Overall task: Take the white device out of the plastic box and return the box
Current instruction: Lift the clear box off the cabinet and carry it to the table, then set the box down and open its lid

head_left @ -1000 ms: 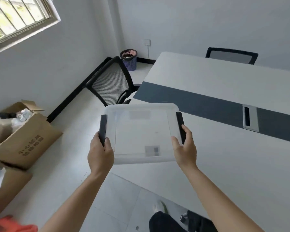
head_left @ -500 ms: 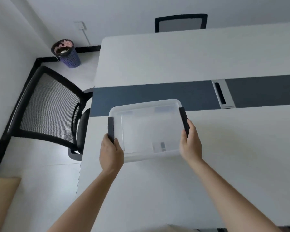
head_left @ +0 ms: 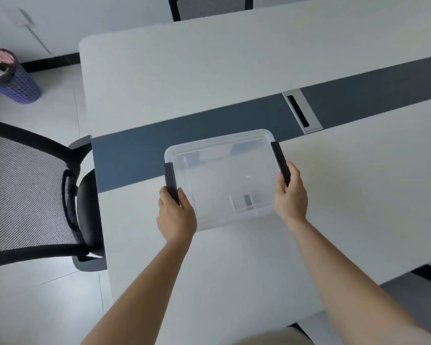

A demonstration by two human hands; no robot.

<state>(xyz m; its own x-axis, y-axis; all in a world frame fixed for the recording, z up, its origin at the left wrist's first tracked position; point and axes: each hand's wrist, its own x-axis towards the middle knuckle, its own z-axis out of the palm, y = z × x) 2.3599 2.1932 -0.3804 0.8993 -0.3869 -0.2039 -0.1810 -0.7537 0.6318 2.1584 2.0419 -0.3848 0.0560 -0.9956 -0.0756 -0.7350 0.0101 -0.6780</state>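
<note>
A: Where is the plastic box (head_left: 224,180) now?

B: Over the near half of the table (head_left: 358,185), its far edge reaching the dark centre strip (head_left: 135,155). The left hand (head_left: 176,215) is wrapped around the black latch (head_left: 171,179) on its side, and the right hand (head_left: 290,195) grips the matching latch (head_left: 280,161) opposite. Whether the base is touching the table or just above it cannot be told.

A: What has changed?

B: A second ago the box was held out past the table's corner, over the floor, with cardboard cartons in view. Half a second ago it had come over the tabletop. Now it sits further in, and the view looks more steeply down on it. Both grips are the same as before.

A: And the white device?

B: It cannot be made out. The lid is clear, yet only a small label-like patch shows through near the front edge; the rest looks bare or too hazy to read.

A: So what does this mean for the task?

B: Probably the box is being set down so the latches can be undone. The mesh chair (head_left: 33,192) stands at the left end, and a purple bin (head_left: 13,78) is well apart on the floor.
</note>
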